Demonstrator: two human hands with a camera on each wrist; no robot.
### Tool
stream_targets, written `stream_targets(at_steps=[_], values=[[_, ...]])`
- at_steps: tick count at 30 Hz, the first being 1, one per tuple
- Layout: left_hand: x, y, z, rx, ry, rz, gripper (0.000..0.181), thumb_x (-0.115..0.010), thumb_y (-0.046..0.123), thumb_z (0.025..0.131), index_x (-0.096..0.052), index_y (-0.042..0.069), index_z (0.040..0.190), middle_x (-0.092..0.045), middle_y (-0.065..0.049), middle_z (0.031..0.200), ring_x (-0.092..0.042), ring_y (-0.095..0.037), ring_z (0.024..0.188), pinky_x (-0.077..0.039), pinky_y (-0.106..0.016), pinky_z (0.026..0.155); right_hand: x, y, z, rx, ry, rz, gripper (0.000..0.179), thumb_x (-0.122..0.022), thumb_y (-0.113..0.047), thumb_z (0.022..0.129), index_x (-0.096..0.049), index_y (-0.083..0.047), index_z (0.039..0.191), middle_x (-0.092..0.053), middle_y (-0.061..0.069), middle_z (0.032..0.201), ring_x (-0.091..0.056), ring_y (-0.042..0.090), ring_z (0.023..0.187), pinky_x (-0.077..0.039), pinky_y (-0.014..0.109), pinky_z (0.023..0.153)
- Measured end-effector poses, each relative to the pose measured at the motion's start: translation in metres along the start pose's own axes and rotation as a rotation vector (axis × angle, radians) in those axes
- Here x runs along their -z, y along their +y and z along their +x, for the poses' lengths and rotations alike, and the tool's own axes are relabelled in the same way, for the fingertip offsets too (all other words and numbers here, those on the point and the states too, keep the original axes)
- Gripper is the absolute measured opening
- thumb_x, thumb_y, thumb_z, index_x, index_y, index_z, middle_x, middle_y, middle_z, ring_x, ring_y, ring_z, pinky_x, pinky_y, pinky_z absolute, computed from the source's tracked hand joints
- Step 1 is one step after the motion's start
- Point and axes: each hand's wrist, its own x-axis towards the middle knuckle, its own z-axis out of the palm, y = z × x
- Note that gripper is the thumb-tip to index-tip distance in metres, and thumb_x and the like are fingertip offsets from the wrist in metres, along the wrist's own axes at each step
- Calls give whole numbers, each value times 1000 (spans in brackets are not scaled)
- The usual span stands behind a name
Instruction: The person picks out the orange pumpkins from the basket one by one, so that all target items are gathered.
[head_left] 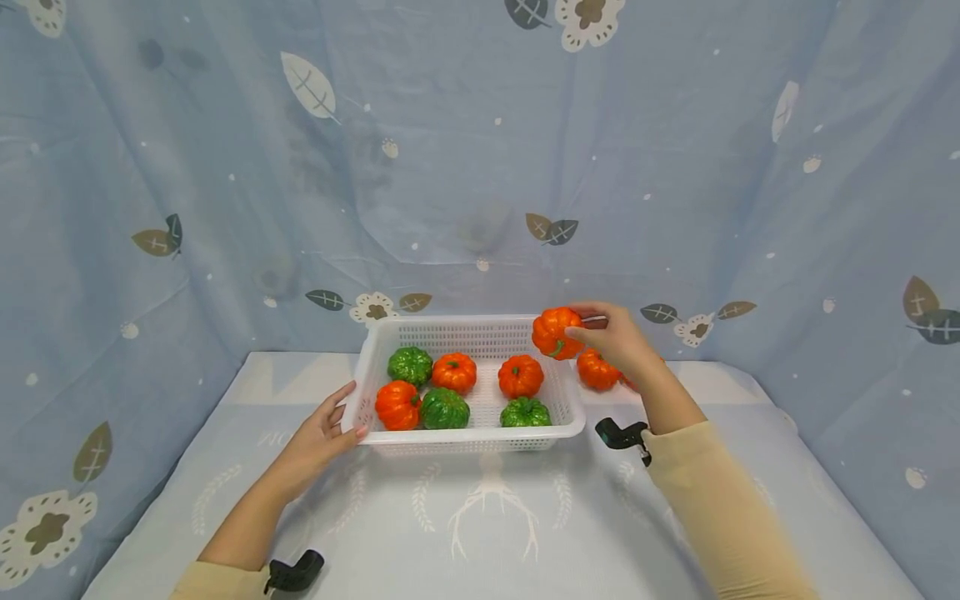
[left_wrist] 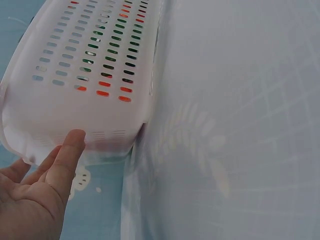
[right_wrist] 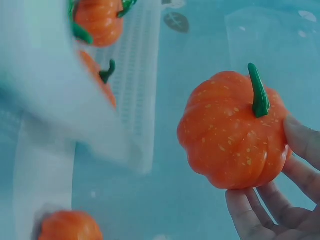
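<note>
My right hand [head_left: 621, 335] holds a small orange toy pumpkin [head_left: 553, 332] between thumb and fingers, above the right end of a white plastic basket [head_left: 486, 435]. A green stem [right_wrist: 258, 95] stands out from it in the right wrist view. My left hand [head_left: 315, 446] grips the basket's left end, thumb at the near corner and fingers along the side. Inside the basket lie green pumpkins [head_left: 445, 408] and orange pumpkins [head_left: 521, 377], several in all. The right end holds one orange and one green; the others cluster at the left.
More orange pumpkins [head_left: 597, 370] lie on the table right of the basket, partly hidden by the right arm. A pale patterned cloth [head_left: 487, 517] covers the table. Blue printed curtain [head_left: 465, 167] hangs behind and at both sides. Black wrist cameras [head_left: 621, 433] sit at both sleeves.
</note>
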Motion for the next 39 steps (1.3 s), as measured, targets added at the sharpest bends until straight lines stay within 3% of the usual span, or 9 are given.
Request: stream_targets(at_steps=[12,21,31,39], values=[[-2,3,0,17,11,23,89,-69,16,95,-11,18,162,-31,-25,157,-46,-43,134,-53,-39,96,44,18,-38,-20,99,-83,57,-71,-30,95,-53,-6,144,-50,19,141,-47,43,131,-47,57,100],[-1,-2,2,29,23,42,89,-71,18,94,-12,20,162,-33,-24,157,-46,-43,133,-53,-40,96,74,44,-60,5,181,-122,63,-65,-36,98,-47,-2,147,-47,24,142,-46,47,130,-46,60,99],[-1,-2,1,9,10,24,88,-70,17,95,-12,19,162,-32,-25,157,-45,-43,134,-53,-37,96,94,82,-77,-66,280,-176,64,-62,-38,99,-46,2,147,-47,28,140,-47,49,127,-54,46,93],[0,-4,1,7,14,17,88,-70,16,94,-14,20,162,-34,-24,156,-47,-42,133,-53,-37,95,101,116,-84,-173,351,-155,64,-60,-36,100,-45,6,146,-46,31,141,-50,47,125,-52,51,95]])
